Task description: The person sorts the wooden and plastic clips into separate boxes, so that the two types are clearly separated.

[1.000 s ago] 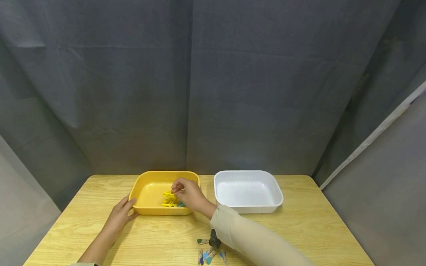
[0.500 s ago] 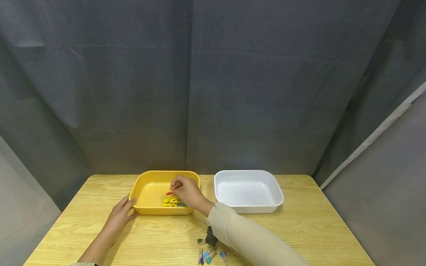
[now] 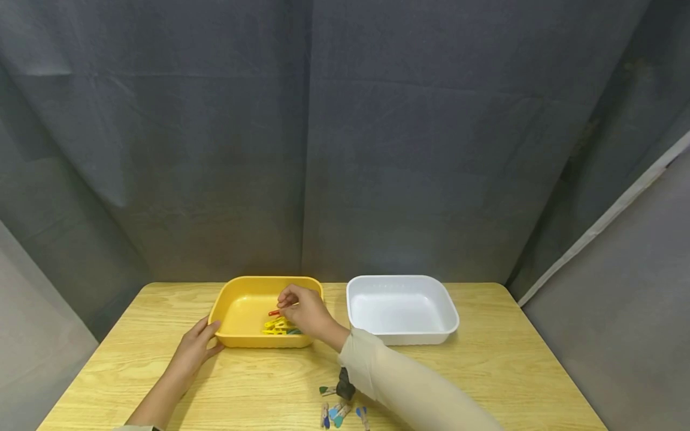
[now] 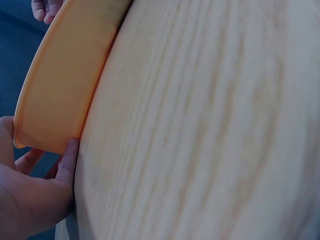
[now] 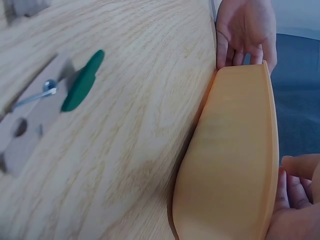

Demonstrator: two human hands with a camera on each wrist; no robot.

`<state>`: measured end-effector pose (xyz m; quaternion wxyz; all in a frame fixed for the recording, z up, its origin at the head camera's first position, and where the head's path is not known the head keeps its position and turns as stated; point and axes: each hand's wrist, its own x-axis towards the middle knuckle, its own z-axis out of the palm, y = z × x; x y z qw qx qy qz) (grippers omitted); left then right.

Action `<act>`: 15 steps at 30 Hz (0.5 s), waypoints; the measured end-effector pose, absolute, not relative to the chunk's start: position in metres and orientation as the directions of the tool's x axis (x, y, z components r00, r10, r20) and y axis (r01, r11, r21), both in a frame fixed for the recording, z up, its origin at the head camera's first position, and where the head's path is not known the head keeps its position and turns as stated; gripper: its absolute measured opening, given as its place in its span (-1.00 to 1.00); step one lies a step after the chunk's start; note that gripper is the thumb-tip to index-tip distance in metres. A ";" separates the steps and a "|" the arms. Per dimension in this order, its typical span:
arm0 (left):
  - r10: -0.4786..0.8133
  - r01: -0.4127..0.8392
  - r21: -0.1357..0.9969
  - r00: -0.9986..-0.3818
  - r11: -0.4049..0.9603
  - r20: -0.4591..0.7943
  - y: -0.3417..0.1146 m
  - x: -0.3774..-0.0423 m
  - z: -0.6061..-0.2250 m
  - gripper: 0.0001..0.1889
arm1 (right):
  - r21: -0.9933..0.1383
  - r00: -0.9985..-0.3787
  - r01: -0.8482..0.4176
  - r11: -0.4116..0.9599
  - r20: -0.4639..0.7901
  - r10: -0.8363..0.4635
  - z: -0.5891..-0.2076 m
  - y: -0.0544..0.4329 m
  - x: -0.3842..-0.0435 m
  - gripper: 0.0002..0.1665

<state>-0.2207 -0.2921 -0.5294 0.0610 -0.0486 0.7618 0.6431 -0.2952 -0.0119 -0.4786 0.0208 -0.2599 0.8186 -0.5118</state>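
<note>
Left hand has hold of the left end of the yellow tray, so that grip is closed on the plastic: one finger hooks over the rim and the thumb sits low by the near corner, right down near the bench. You can see that thumb pretty well from the left wrist view.

Right hand reaches across the near right side of the same tray, fingers curled, with a red clip pinched at the tips. Only one end of it pokes out, so I can't tell you much about the rest. It's up over a little heap of yellow clips, lying inside the tray toward the near side, a bit right of the middle. Something teal lies next to them, mostly tucked behind the hand.

White tray is just to the right, a gap between the two. Nearer the person there's a loose bunch of wooden pegs with blue and teal ends, plus one green-ended peg with its metal spring showing up close. Tan sleeve on the right arm, dark grey curtain behind everything.
</note>
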 end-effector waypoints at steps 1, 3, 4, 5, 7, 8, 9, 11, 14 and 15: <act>0.005 -0.152 0.974 -0.988 0.168 -0.155 -0.292 -0.221 -0.529 -0.23 | -0.848 -0.863 -0.407 0.340 0.234 -0.448 -0.479 -0.011 -0.295 -0.83; 0.008 -0.153 0.974 -0.988 0.169 -0.157 -0.293 -0.221 -0.529 -0.23 | -0.849 -0.863 -0.406 0.338 0.234 -0.448 -0.478 -0.009 -0.295 -0.83; 0.008 -0.153 0.974 -0.988 0.169 -0.157 -0.293 -0.221 -0.529 -0.23 | -0.851 -0.863 -0.404 0.335 0.234 -0.448 -0.478 -0.007 -0.294 -0.83; 0.009 -0.153 0.974 -0.988 0.169 -0.156 -0.293 -0.221 -0.529 -0.23 | -0.852 -0.864 -0.402 0.335 0.232 -0.447 -0.478 -0.006 -0.294 -0.83; 0.008 -0.153 0.974 -0.988 0.165 -0.156 -0.294 -0.221 -0.529 -0.23 | -0.855 -0.864 -0.402 0.327 0.236 -0.444 -0.478 -0.003 -0.294 -0.82; 0.008 -0.153 0.974 -0.988 0.165 -0.156 -0.294 -0.221 -0.529 -0.22 | -0.859 -0.865 -0.399 0.322 0.236 -0.442 -0.477 -0.002 -0.294 -0.82; 0.008 -0.152 0.975 -0.988 0.164 -0.155 -0.294 -0.221 -0.529 -0.22 | -0.861 -0.866 -0.399 0.317 0.239 -0.439 -0.477 -0.001 -0.293 -0.82; 0.008 -0.148 0.976 -0.988 0.162 -0.151 -0.294 -0.221 -0.530 -0.22 | -0.862 -0.866 -0.402 0.310 0.248 -0.434 -0.476 0.002 -0.293 -0.81; 0.012 -0.140 0.977 -0.990 0.162 -0.143 -0.294 -0.221 -0.530 -0.22 | -0.859 -0.866 -0.408 0.308 0.258 -0.428 -0.476 0.006 -0.293 -0.81; 0.012 -0.137 0.977 -0.990 0.162 -0.141 -0.294 -0.221 -0.530 -0.22 | -0.857 -0.866 -0.410 0.311 0.260 -0.427 -0.476 0.008 -0.293 -0.81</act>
